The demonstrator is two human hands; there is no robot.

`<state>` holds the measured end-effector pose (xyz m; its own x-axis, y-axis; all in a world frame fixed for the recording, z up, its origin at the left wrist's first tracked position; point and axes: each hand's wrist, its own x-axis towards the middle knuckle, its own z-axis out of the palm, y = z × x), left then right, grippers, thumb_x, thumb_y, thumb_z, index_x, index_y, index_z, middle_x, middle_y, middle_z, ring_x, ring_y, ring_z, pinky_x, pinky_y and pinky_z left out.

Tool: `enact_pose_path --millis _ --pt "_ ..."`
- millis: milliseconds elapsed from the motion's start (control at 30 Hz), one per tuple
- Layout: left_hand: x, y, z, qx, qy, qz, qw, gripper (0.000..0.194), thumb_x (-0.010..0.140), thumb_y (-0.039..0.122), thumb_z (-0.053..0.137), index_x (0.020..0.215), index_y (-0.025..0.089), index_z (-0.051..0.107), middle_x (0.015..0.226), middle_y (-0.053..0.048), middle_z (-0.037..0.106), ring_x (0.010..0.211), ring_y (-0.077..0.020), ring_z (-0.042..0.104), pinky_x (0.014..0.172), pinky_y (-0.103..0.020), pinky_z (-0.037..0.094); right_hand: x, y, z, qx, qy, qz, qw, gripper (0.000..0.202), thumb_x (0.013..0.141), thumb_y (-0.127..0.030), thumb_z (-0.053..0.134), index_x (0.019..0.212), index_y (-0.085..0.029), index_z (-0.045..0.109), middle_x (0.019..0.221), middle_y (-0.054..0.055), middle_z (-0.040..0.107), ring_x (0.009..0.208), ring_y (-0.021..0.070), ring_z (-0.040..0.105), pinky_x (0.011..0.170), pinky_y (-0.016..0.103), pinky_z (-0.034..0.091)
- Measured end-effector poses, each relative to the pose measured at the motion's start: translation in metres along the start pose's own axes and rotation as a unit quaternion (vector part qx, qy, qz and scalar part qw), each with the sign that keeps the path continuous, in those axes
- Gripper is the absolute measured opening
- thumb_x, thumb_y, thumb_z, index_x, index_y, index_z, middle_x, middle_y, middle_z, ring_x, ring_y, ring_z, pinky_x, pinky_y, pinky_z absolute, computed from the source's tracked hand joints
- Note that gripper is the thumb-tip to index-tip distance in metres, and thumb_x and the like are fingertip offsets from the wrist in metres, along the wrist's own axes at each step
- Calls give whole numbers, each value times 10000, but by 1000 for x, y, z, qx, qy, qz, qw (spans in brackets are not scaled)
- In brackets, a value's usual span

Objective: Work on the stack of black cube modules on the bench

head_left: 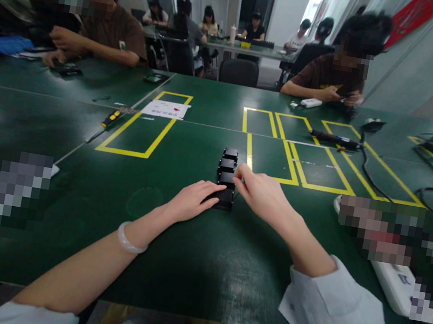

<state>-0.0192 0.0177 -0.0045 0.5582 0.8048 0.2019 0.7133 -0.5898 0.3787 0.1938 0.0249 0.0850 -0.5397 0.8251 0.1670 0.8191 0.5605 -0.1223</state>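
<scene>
Our black blocks (227,165) stand in a row on the green desk (182,267), at the middle of the frame. Our left hand (195,201) has its fingers stretched out, their tips touching the near end of the row; our right hand (255,192) is narrow, fingers bent together at the row's right side, and we cannot tell whether it holds anything. We probably do best keeping the left fingertips light but steady, so the right fingers can work without pushing the row sideways.
</scene>
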Motion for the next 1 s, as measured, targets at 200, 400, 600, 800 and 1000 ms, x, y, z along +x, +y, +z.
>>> enact_pose_path --millis 200,400,600,800,1000 --pt "0 -1 1 4 -4 -2 1000 407 973 367 370 1358 244 421 1221 -59 554 1093 -207 509 962 -365 417 0 -2 -2 0 -7 9 1000 225 950 -284 300 1059 -189 472 771 37 664 609 146 567 516 245 210" --pt "-1 -1 0 3 -1 -2 1000 405 973 369 364 1356 250 421 1211 -58 557 1086 -210 512 957 -371 419 -1 -1 -2 12 2 4 1000 230 948 -279 291 1063 -187 468 777 38 662 610 139 557 529 246 217" --pt "0 -1 0 1 4 0 1000 401 970 370 368 1346 244 429 1203 -53 563 1075 -206 521 941 -361 429 0 1 0 20 1 -2 1000 274 957 -403 318 1032 -191 476 759 37 658 616 144 562 517 245 202" --pt "0 0 1 -3 2 1 1000 406 975 374 351 1355 249 423 1213 -60 562 1084 -210 516 950 -375 423 0 0 -1 9 -8 5 1000 231 959 -333 313 1049 -197 476 781 36 667 630 150 575 525 246 219" --pt "0 -1 1 7 -2 -2 1000 404 976 372 360 1354 246 427 1218 -60 559 1082 -205 518 957 -369 419 -1 -3 -3 0 -6 11 1000 233 942 -265 296 1077 -190 470 788 42 668 618 146 567 531 249 231"
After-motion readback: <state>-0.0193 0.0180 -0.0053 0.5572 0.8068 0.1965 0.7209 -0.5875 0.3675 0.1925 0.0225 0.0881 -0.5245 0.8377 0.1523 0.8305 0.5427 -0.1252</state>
